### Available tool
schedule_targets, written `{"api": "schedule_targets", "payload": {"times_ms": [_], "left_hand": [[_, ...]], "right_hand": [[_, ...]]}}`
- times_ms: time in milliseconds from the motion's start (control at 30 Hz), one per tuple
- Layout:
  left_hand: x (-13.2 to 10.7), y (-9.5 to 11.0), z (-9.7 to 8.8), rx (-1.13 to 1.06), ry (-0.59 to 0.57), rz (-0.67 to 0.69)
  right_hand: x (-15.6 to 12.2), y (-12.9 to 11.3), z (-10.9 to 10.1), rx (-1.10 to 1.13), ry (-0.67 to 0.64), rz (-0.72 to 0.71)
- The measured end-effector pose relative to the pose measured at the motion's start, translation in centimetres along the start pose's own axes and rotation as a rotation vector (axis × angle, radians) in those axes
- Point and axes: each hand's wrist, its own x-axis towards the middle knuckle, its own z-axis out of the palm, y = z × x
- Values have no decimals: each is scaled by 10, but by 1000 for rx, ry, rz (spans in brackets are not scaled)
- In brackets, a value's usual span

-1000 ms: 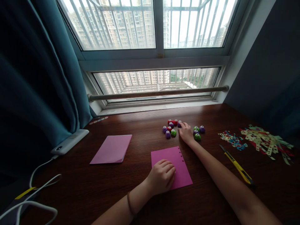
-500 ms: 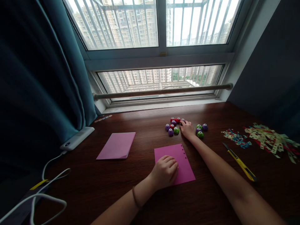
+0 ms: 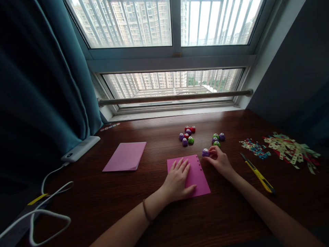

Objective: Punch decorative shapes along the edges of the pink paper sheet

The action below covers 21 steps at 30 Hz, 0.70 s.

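On the counter (image 3: pixel 115 192), the left hand (image 3: pixel 177 185) is lying on the pink paper (image 3: pixel 194 175), fingers spread. The right hand (image 3: pixel 221 163) is pinching a purple punch (image 3: pixel 205 153), just beside the paper. Little holes (image 3: pixel 199 165) are running down the paper's right side near the top. Lower down none are showing, so that side seems only part done.

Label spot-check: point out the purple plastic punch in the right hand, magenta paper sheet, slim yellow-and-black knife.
Purple plastic punch (image 3: pixel 205 153), head view: body.
Magenta paper sheet (image 3: pixel 194 173), head view: uncovered middle.
Slim yellow-and-black knife (image 3: pixel 259 176), head view: handle.
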Motion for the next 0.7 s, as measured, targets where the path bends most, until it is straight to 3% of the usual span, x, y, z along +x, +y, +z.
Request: {"api": "schedule_targets", "payload": {"times_ms": [133,300,500,700], "left_hand": [[0,-2,1,9,-57,-4],[0,-3,2,23,-92,-6],[0,-1,0,46,-96,-14],[2,0,-1,66,-140,-24]], "right_hand": [[-23,-3,-2,215,-167,17],[-27,-11,-7,111,-313,-80],[-26,-14,-21,-77,-377,-103],[-27,-16,-24,-52,-433,-90]]}}
